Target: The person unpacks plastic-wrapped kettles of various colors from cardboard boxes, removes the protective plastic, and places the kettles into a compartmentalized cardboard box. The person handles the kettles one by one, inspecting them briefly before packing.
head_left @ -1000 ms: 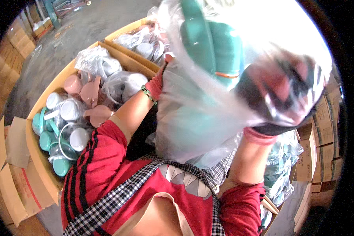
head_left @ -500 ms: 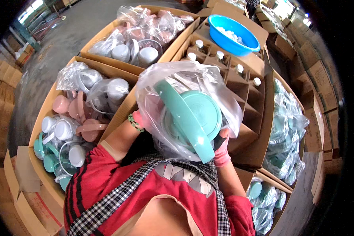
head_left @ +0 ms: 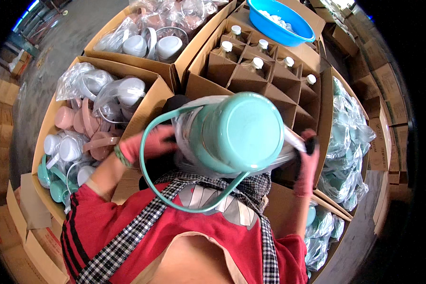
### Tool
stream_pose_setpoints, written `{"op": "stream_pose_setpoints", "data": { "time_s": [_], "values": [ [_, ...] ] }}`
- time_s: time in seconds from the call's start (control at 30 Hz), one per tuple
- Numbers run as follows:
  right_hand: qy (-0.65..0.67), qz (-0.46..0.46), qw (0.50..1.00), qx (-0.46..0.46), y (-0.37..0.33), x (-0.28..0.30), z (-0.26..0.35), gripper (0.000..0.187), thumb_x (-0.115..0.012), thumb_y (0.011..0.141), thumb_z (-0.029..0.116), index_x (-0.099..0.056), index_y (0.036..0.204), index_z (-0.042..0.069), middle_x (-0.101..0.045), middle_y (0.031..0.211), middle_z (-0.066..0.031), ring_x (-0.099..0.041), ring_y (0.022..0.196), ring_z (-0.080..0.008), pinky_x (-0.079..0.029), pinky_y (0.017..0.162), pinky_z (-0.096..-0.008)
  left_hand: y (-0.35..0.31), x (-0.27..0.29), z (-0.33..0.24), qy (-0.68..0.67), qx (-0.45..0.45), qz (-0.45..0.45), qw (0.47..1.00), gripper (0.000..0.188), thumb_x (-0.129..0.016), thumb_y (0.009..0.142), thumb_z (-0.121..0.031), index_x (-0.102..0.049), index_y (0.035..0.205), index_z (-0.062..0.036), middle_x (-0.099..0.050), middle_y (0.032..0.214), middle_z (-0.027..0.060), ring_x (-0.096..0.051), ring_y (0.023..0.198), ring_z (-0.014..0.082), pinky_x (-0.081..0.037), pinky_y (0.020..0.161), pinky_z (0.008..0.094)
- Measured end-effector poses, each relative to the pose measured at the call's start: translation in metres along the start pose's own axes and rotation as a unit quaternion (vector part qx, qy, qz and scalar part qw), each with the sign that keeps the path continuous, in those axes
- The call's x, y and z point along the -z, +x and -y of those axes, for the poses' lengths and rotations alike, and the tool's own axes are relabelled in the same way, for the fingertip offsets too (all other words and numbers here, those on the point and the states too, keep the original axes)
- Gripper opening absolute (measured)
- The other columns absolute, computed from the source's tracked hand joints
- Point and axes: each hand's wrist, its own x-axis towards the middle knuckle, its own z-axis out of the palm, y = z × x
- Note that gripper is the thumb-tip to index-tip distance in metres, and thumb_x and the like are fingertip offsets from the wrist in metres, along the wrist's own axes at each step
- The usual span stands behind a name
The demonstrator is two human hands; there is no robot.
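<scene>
A teal insulated jug [head_left: 249, 130] with a hoop handle [head_left: 146, 177] is tilted in front of my chest, its round flat end facing up. A clear plastic bag [head_left: 187, 128] is bunched around its sides. My left hand [head_left: 152, 143], in a pink glove with dark fingertips, reaches through the hoop to the left edge of the bag; its fingertips are partly hidden there. On the other side my right hand [head_left: 309, 158], gloved alike, pinches a stretched edge of the bag, apart from the jug.
An open divided carton [head_left: 213, 90] ahead holds several white-capped bottles [head_left: 257, 64]. Behind it sits a blue basin [head_left: 281, 28] of small white pieces. Cartons at left hold pink, grey and teal jugs [head_left: 71, 149]. Cartons at right hold bagged teal goods [head_left: 343, 142].
The jug has turned, so its flat end faces up and its handle hangs left toward my chest. The bag has slipped lower around it. My hands have moved farther apart.
</scene>
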Motion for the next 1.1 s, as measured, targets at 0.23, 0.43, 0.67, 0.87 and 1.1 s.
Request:
{"op": "stream_pose_setpoints", "data": {
  "time_s": [0.23, 0.43, 0.67, 0.87, 1.1],
  "values": [
    [0.001, 0.069, 0.959, 0.274, -0.011, -0.035, 0.077, 0.040, -0.048, 0.071, 0.006, -0.045, 0.110, -0.002, -0.049, 0.109, -0.0134, -0.044, 0.105, -0.0222, -0.029, 0.093, -0.0350, 0.076, 0.025, 0.011, -0.614, -0.081, -0.077, 0.781, 0.046, -0.048, 0.082, -0.031, -0.042, 0.114, 0.0015, -0.049, 0.112, 0.0120, -0.050, 0.099, 0.0175, -0.039, 0.088, 0.0319],
    [0.039, 0.171, 0.973, -0.152, 0.023, -0.032, -0.054, 0.023, -0.058, 0.075, 0.012, -0.055, 0.091, -0.003, -0.058, 0.082, -0.0031, -0.050, 0.074, -0.0108, -0.041, 0.069, -0.0246, 0.132, 0.003, 0.095, -0.667, 0.190, 0.171, 0.700, 0.035, -0.053, 0.080, -0.025, -0.053, 0.102, 0.0023, -0.058, 0.096, 0.0091, -0.054, 0.087, 0.0142, -0.043, 0.080, 0.0275],
    [0.045, 0.133, 0.990, -0.025, -0.013, 0.032, 0.046, 0.084, -0.067, 0.060, 0.051, -0.038, 0.118, -0.001, -0.045, 0.114, -0.0083, -0.043, 0.105, -0.0165, -0.032, 0.089, -0.0294, 0.215, 0.013, 0.008, -0.304, 0.084, 0.278, 0.907, 0.038, -0.052, 0.081, -0.020, -0.046, 0.113, -0.0007, -0.051, 0.110, 0.0064, -0.048, 0.093, 0.0121, -0.035, 0.087, 0.0274],
    [-0.266, 0.273, 0.865, 0.327, -0.028, -0.045, 0.184, 0.064, -0.062, 0.058, 0.052, -0.050, 0.111, 0.018, -0.030, 0.125, -0.0238, -0.031, 0.110, -0.0432, -0.026, 0.090, -0.0507, 0.271, -0.063, 0.083, -0.475, 0.164, 0.380, 0.776, 0.024, -0.052, 0.080, -0.013, -0.054, 0.102, -0.0044, -0.058, 0.098, 0.0037, -0.051, 0.086, 0.0100, -0.039, 0.081, 0.0288],
    [-0.205, 0.162, 0.894, 0.364, -0.018, -0.024, 0.138, 0.076, -0.072, 0.046, 0.029, -0.046, 0.114, 0.008, -0.030, 0.125, -0.0232, -0.032, 0.111, -0.0424, -0.030, 0.091, -0.0472, 0.228, -0.004, 0.058, 0.070, -0.270, -0.010, 0.960, 0.022, -0.056, 0.075, -0.019, -0.055, 0.091, -0.0042, -0.059, 0.080, 0.0115, -0.055, 0.075, 0.0201, -0.042, 0.070, 0.0309]
  ]
}}
